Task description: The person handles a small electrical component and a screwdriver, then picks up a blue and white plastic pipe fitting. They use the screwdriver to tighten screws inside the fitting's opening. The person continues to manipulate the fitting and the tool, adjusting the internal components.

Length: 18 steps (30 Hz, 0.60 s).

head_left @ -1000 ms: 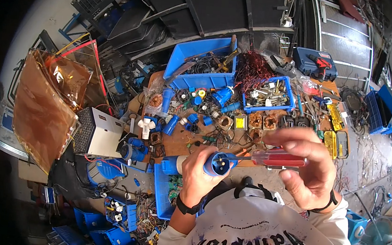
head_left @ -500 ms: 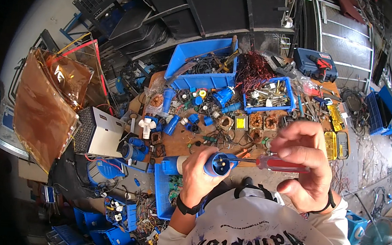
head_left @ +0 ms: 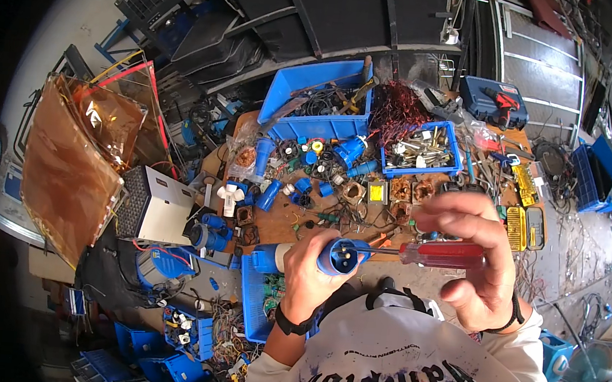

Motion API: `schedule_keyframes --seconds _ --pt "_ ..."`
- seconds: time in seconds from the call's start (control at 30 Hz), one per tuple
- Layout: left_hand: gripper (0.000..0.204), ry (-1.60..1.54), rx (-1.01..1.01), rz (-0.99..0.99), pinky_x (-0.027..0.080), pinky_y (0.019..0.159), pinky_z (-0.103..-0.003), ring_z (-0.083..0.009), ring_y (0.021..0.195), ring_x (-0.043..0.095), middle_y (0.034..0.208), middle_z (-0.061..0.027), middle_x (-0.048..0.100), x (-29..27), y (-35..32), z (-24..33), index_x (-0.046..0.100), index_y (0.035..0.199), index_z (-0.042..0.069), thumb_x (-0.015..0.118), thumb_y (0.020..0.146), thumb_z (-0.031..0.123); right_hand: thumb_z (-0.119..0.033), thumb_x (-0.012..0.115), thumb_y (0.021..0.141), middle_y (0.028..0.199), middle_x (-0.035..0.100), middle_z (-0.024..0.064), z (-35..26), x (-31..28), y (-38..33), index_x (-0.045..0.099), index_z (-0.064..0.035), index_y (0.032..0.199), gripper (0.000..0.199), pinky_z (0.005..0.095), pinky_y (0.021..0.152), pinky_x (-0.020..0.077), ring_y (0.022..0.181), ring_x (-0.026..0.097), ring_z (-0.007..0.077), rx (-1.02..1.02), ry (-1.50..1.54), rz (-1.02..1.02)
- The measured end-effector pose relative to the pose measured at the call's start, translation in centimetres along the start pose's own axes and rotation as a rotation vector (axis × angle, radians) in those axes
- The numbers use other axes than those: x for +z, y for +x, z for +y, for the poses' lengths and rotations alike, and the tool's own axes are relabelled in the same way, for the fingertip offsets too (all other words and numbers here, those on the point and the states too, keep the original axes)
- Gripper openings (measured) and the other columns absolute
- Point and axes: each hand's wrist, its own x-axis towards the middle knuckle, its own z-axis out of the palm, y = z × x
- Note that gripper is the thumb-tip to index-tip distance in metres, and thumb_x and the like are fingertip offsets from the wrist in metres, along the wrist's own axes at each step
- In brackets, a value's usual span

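Observation:
My left hand (head_left: 307,275) is closed around a blue industrial plug (head_left: 339,258) whose round pin end faces me. Several pins show inside its collar. The plug's body passes behind my fingers, and a blue and whitish cylindrical part emerges on their left. A screwdriver (head_left: 442,254) with a clear red handle lies level, its shaft reaching the right side of the plug; where the tip sits is hidden. My right hand (head_left: 478,261) surrounds the handle with fingers and thumb spread off it. The handle's butt end is near or against the palm.
Beyond my hands, the wooden workbench (head_left: 292,222) carries blue connectors, rusty round parts and wires. A large blue bin (head_left: 315,128) of tools and a blue tray (head_left: 421,168) of bolts stand behind. A blue crate (head_left: 255,317) sits below my left hand, and a drill (head_left: 504,105) lies on a case.
My right hand's fingers have loosened and spread wider away from the screwdriver handle, the thumb shifting slightly right. My left hand and the plug have barely moved.

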Motion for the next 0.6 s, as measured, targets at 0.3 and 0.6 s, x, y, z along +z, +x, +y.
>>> schedule_keyframes --seconds 0.3,0.6 --pt "0.049 0.0 -0.033 0.009 0.055 0.067 -0.034 -0.0239 0.072 0.07 0.083 -0.0097 0.07 0.1 0.2 -0.2 0.06 0.102 0.005 0.091 0.065 0.015 -0.002 0.075 0.083 0.1 0.068 0.0115 0.3 0.2 -0.5 0.055 -0.0016 0.125 0.047 0.0341 0.079 0.0505 0.093 0.064 0.0223 0.023 -0.067 0.118" --pt "0.05 -0.015 -0.027 -0.002 0.055 0.067 -0.034 -0.0241 0.072 0.07 0.084 -0.0098 0.07 0.1 0.2 -0.1 0.06 0.102 0.005 0.091 0.064 0.015 -0.005 0.074 0.086 0.125 0.053 0.0217 0.4 0.2 -0.6 0.056 -0.0031 0.124 0.042 0.0348 0.082 0.05 0.106 0.06 0.026 0.057 0.009 0.048"
